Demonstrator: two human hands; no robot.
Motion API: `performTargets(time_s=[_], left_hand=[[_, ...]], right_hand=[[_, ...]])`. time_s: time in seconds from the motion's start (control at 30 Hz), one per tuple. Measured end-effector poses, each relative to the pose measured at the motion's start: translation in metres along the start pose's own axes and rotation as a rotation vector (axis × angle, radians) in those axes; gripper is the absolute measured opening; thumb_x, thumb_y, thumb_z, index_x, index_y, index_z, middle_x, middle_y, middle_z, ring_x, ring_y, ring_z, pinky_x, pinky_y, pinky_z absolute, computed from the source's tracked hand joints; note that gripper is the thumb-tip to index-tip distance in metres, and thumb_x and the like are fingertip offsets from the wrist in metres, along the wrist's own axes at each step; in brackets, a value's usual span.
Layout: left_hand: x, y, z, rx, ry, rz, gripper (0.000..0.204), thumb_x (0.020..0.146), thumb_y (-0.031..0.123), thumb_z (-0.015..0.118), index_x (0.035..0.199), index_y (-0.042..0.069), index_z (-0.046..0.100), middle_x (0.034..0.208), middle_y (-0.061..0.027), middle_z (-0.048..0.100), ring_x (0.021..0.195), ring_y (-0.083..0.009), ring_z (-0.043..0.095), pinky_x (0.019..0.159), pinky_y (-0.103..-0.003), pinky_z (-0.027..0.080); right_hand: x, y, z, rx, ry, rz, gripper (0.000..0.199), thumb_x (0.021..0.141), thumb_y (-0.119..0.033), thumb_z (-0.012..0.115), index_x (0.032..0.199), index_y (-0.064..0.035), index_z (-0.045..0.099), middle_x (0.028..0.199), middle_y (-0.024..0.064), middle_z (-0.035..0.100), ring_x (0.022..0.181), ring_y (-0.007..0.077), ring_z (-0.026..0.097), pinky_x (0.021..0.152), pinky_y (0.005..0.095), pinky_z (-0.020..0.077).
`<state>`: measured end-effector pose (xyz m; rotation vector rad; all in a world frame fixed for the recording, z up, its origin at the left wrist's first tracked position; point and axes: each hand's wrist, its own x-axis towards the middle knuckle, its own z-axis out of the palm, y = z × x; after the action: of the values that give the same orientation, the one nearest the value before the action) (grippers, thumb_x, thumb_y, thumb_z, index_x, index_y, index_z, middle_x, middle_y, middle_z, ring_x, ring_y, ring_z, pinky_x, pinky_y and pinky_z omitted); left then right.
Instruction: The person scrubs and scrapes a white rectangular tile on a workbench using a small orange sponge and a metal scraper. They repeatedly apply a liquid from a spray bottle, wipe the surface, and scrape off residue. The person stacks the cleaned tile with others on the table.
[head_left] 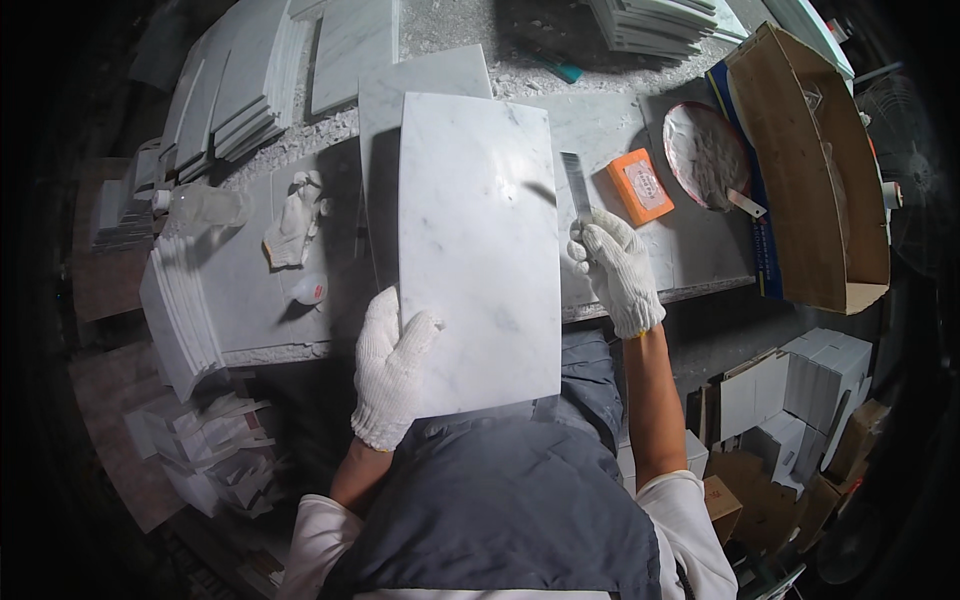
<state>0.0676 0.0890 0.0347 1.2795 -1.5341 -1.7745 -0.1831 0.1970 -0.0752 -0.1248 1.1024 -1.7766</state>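
1. The left hand (pixel 390 370), in a white knit glove, grips the lower left edge of a white marble tile (pixel 480 250) held at the centre of the frame.
2. The right hand (pixel 615 268), also gloved, is closed around a thin metal blade (pixel 577 188) just beside the tile's right edge.
3. On the desk (pixel 700 250), right of centre, lie an orange block (pixel 640 186) and a round dish (pixel 706 155).

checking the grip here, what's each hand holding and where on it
Left hand grips the white marble tile at its lower left edge; right hand holds a thin metal blade by its lower end.
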Motion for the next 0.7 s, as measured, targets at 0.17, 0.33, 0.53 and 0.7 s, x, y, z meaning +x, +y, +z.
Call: performTargets(time_s=[0.17, 0.33, 0.53, 0.7], left_hand=[[0.001, -0.003, -0.003, -0.023, 0.004, -0.054, 0.040, 0.099, 0.004, 0.062, 0.136, -0.005, 0.050, 0.119, -0.0080, 0.063, 0.104, -0.0108, 0.060, 0.095, -0.028, 0.050], [0.000, 0.000, -0.003, -0.008, 0.011, -0.064, 0.040, 0.098, 0.004, 0.063, 0.135, -0.005, 0.051, 0.119, -0.0078, 0.063, 0.104, -0.0105, 0.060, 0.095, -0.028, 0.050], [0.000, 0.002, 0.000, -0.011, 0.018, -0.051, 0.038, 0.098, 0.004, 0.063, 0.133, -0.005, 0.052, 0.117, -0.0071, 0.063, 0.103, -0.0100, 0.059, 0.095, -0.028, 0.049], [0.002, 0.000, 0.000, -0.010, 0.004, -0.026, 0.033, 0.098, 0.004, 0.061, 0.129, -0.005, 0.054, 0.112, -0.0055, 0.064, 0.101, -0.0092, 0.059, 0.092, -0.027, 0.049]], right_hand=[[0.008, -0.012, 0.009, -0.215, 0.099, 0.021, 0.030, 0.097, -0.017, 0.071, 0.121, 0.0003, 0.066, 0.100, 0.0055, 0.070, 0.082, 0.0109, 0.065, 0.065, 0.0245, 0.0537], [0.014, -0.028, 0.026, -0.424, 0.046, -0.023, 0.032, 0.095, -0.020, 0.074, 0.120, -0.0008, 0.070, 0.095, 0.0044, 0.073, 0.081, 0.0098, 0.067, 0.066, 0.0240, 0.0558], [0.018, -0.036, 0.032, -0.489, -0.014, -0.077, 0.033, 0.095, -0.019, 0.074, 0.122, -0.0011, 0.071, 0.097, 0.0042, 0.074, 0.078, 0.0086, 0.067, 0.064, 0.0219, 0.0544], [0.019, -0.040, 0.035, -0.526, -0.014, -0.071, 0.034, 0.094, -0.019, 0.075, 0.123, -0.0012, 0.071, 0.095, 0.0026, 0.073, 0.077, 0.0074, 0.066, 0.064, 0.0210, 0.0536]])
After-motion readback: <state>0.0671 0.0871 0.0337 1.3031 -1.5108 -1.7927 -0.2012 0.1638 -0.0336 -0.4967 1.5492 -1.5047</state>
